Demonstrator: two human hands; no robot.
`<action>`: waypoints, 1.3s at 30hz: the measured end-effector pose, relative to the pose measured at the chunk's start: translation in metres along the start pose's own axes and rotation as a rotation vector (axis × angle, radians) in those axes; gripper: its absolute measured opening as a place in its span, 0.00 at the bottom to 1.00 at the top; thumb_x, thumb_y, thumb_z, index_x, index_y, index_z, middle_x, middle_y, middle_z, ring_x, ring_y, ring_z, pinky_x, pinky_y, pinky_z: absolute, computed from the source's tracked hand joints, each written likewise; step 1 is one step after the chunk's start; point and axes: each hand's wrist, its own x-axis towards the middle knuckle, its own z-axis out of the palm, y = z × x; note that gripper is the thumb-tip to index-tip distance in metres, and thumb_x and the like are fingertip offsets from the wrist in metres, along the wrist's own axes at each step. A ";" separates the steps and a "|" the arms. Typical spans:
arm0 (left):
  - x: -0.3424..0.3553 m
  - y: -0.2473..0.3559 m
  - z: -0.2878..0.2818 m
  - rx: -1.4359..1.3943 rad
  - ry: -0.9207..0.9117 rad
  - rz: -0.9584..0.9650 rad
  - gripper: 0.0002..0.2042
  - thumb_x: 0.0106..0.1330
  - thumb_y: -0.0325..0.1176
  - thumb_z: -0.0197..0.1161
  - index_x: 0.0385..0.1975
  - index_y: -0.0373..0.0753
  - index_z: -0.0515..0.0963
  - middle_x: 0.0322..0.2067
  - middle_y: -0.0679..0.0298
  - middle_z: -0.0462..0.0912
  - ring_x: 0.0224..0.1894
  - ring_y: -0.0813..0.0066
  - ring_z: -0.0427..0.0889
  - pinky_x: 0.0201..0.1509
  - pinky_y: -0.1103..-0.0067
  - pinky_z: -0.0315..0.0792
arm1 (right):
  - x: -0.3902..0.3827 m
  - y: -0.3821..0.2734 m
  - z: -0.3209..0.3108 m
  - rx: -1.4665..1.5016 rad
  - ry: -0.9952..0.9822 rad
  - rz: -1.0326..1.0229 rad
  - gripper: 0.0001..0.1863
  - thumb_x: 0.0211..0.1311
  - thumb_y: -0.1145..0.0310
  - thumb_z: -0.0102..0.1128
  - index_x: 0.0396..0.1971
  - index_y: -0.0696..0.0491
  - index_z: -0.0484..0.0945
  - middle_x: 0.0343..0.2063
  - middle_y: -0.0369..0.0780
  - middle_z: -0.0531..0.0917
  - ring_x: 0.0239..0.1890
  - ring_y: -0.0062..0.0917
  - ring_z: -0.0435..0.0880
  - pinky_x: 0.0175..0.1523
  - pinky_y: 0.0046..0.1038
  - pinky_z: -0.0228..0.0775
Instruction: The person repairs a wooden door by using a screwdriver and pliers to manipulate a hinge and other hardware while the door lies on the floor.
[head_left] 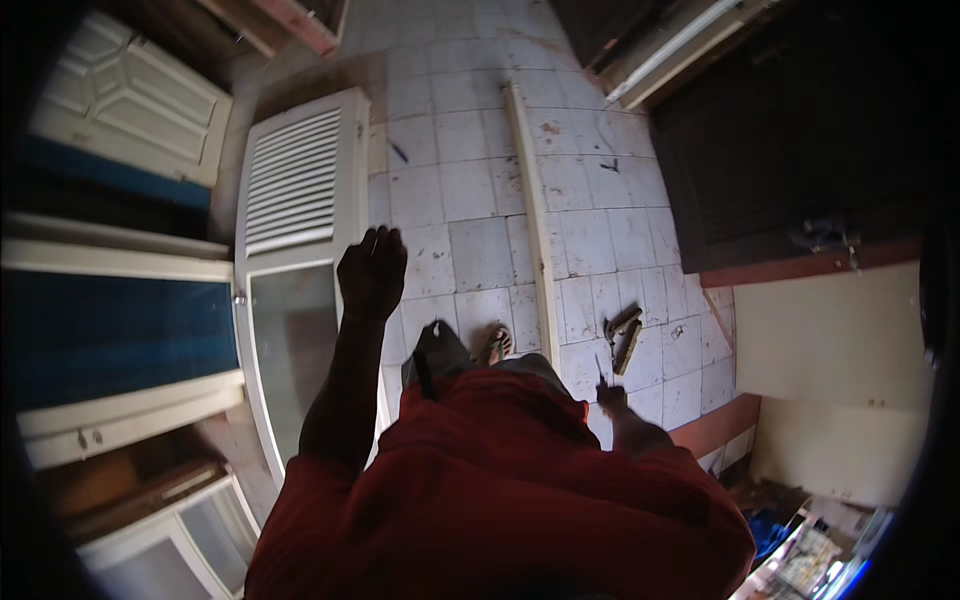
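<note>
My left hand is raised at the edge of a white louvered door. It is dark against the light, its fingers curled together, and whatever may be in it is hidden. Lower on the right, my right hand grips a thin pointed tool, which looks like a screwdriver with a pale shaft. Just beyond that hand, a pair of brownish bar-shaped pieces lies on the tiles beside a small dark object.
A long pale wooden strip crosses the tiled floor. Cream and blue doors crowd the left side, and a large dark panel stands at right. A thin blue object lies on the floor. My sandalled foot shows below.
</note>
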 end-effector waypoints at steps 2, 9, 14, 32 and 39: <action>0.029 0.005 -0.003 -0.360 0.204 -0.026 0.10 0.66 0.32 0.58 0.45 0.39 0.76 0.37 0.68 0.83 0.45 0.68 0.81 0.49 0.73 0.73 | 0.139 -0.019 -0.073 0.161 0.239 0.012 0.18 0.67 0.54 0.47 0.42 0.53 0.77 0.16 0.48 0.79 0.16 0.44 0.79 0.24 0.50 0.70; 0.162 -0.041 0.007 -2.670 0.244 -0.362 0.13 0.66 0.32 0.54 0.47 0.34 0.72 0.46 0.53 0.78 0.39 0.62 0.81 0.42 0.71 0.77 | 0.453 -0.202 -0.388 0.869 0.329 -0.205 0.18 0.72 0.55 0.48 0.32 0.54 0.79 0.18 0.42 0.79 0.23 0.27 0.78 0.29 0.33 0.65; 0.283 -0.058 -0.016 -2.954 0.377 -0.466 0.14 0.69 0.34 0.52 0.50 0.34 0.72 0.52 0.50 0.76 0.44 0.58 0.82 0.44 0.71 0.79 | 0.531 -0.230 -0.440 0.201 0.361 -0.232 0.28 0.72 0.47 0.40 0.31 0.56 0.80 0.23 0.49 0.82 0.31 0.38 0.83 0.35 0.41 0.70; 0.592 -0.148 0.143 -2.391 0.534 -0.635 0.18 0.70 0.33 0.54 0.56 0.30 0.69 0.53 0.55 0.75 0.52 0.64 0.74 0.60 0.71 0.68 | 0.793 -0.052 -0.525 -0.493 -0.491 -0.423 0.22 0.71 0.56 0.36 0.56 0.52 0.68 0.27 0.47 0.84 0.30 0.41 0.84 0.34 0.45 0.74; 0.560 -0.149 0.265 -1.584 0.460 -0.906 0.21 0.69 0.30 0.50 0.63 0.39 0.66 0.60 0.59 0.72 0.53 0.68 0.74 0.56 0.76 0.70 | 1.019 -0.262 -0.685 -0.139 -0.149 -0.734 0.27 0.70 0.46 0.41 0.32 0.56 0.78 0.22 0.49 0.80 0.27 0.44 0.80 0.33 0.44 0.68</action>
